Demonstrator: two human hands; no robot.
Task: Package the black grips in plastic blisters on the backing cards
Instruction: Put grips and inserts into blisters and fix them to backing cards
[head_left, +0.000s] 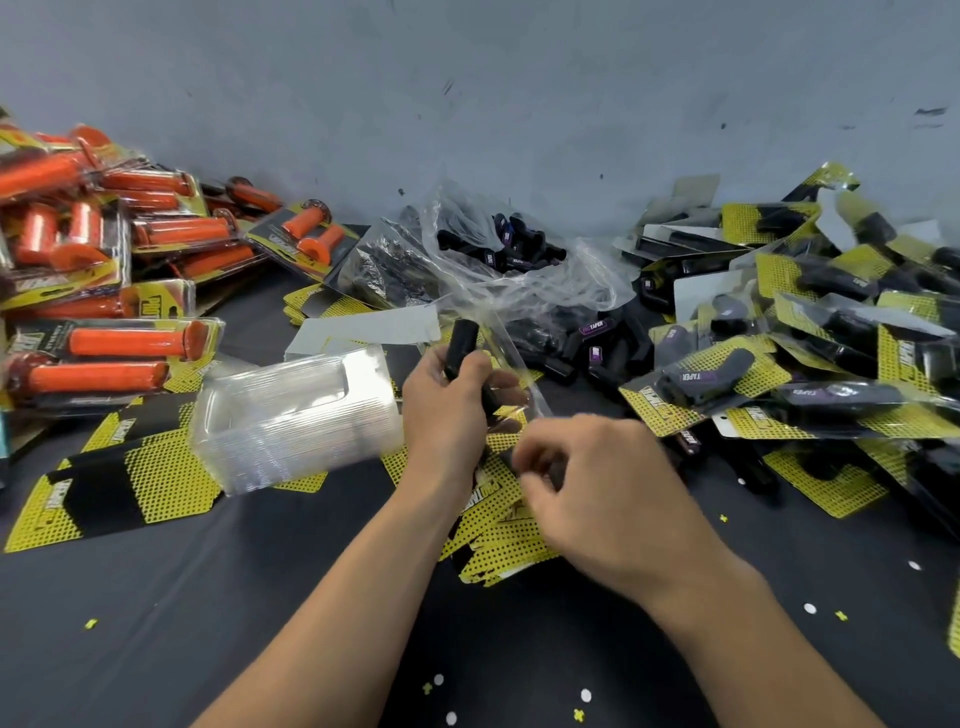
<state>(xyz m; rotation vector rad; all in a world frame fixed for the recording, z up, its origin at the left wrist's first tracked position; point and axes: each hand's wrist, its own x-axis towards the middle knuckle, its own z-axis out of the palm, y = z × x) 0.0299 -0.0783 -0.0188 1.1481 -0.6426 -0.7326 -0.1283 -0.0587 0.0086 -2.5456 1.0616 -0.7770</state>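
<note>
Gripping a black handlebar grip (461, 347), my left-hand grip (447, 415) is closed around its lower half, fingers and thumb wrapped. The part stands tilted, and its upper end points away from me, clear of the fingers. A clear plastic blister (519, 374) lies against the right side of that part, between my two hands. Glare prevents me from telling whether the part is seated inside it.

My right-hand grip (602, 488) hovers just right of the left and nearer to me, fingers curled in toward the thumb. Motion blur covers the fingertips. Something dark shows beneath them, and I cannot tell whether they pinch it.

Below both hands, a loose fan of yellow-and-black backing cards (498, 551) lies flat on the dark counter (260, 623). Further flat cards (119, 483) lie to the left, with a nested stack of empty blisters (296, 415) resting partly on them.

At far centre, a clear bag (587, 280) holds loose black grips (498, 249) with purple labels. To the right is a pile of finished black packs (805, 338). To the left is a pile of orange packs (104, 234). Small white and yellow paper punchings (585, 695) dot the counter near me. A grey wall (467, 104) stands behind.
</note>
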